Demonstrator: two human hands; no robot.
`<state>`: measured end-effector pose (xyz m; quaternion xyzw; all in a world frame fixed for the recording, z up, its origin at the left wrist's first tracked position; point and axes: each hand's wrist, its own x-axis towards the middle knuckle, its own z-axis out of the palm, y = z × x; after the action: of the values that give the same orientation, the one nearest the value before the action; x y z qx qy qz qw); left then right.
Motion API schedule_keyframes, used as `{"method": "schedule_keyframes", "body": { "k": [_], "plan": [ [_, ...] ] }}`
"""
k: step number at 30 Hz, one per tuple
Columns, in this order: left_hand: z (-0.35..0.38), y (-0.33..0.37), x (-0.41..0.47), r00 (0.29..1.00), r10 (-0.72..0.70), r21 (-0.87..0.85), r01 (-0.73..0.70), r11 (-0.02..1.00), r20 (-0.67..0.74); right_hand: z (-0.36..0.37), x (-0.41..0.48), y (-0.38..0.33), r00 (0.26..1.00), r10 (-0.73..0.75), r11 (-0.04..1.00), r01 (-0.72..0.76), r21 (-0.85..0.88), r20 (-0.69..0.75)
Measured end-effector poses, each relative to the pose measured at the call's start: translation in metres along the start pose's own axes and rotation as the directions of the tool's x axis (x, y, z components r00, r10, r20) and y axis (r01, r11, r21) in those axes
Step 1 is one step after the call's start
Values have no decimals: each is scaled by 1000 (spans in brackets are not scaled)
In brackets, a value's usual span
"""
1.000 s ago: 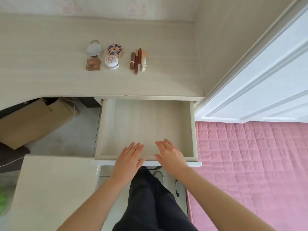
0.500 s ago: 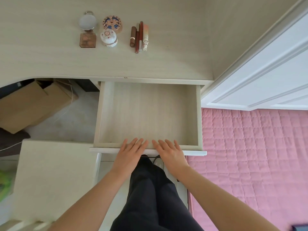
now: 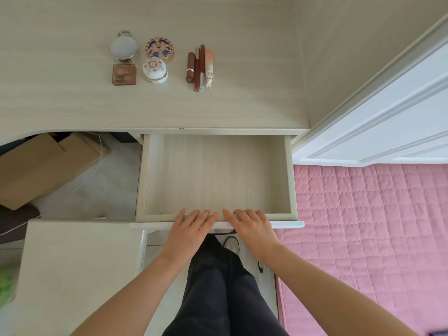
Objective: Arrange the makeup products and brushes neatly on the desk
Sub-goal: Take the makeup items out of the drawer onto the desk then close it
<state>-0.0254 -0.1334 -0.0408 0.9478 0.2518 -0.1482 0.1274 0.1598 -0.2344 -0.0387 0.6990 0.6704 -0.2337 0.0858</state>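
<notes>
Everything for the task sits in the upper left of the frame, on the table (image 3: 72, 105). A round mirror (image 3: 123, 46) and a patterned compact (image 3: 159, 48) are at the back, with a square palette (image 3: 124, 74) and a white jar (image 3: 155, 70) in front of them. Just to their right, a brown lipstick (image 3: 190, 67), a red pencil (image 3: 196, 78) and a pink tube (image 3: 209, 61) lie side by side in a row. By the look of it the arranging is done. The step in hand is the pulled-out drawer (image 3: 289, 175) in the middle of the frame, in which no makeup shows.

Your left hand (image 3: 191, 229) and right hand (image 3: 249, 229) lie flat on the drawer's front edge, index fingers nearly meeting. The fingers are straight and close together, gripping nothing. Both forearms come up from the lower corners of the frame, angled inward.

The next move, I'd judge, is to push the drawer in under the table. Press evenly with both hands so it runs straight, and draw your fingertips off the rim before it meets the table edge.
</notes>
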Motion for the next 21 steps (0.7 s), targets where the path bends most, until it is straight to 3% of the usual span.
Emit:
{"method": "schedule_keyframes", "body": {
  "k": [7,14,21],
  "plan": [
    [-14,-19,26,999,22,-8,-22,1000,-28,-19,25,11,1000,11,1000,-11,-17,-22],
    [-27,-38,58,986,83,38,-79,996,-143,-33,51,27,979,2,997,-17,-72,-205],
    [-40,-52,89,984,77,82,-65,995,-163,-45,76,33,968,128,991,-133,-9,-216]
  ]
}}
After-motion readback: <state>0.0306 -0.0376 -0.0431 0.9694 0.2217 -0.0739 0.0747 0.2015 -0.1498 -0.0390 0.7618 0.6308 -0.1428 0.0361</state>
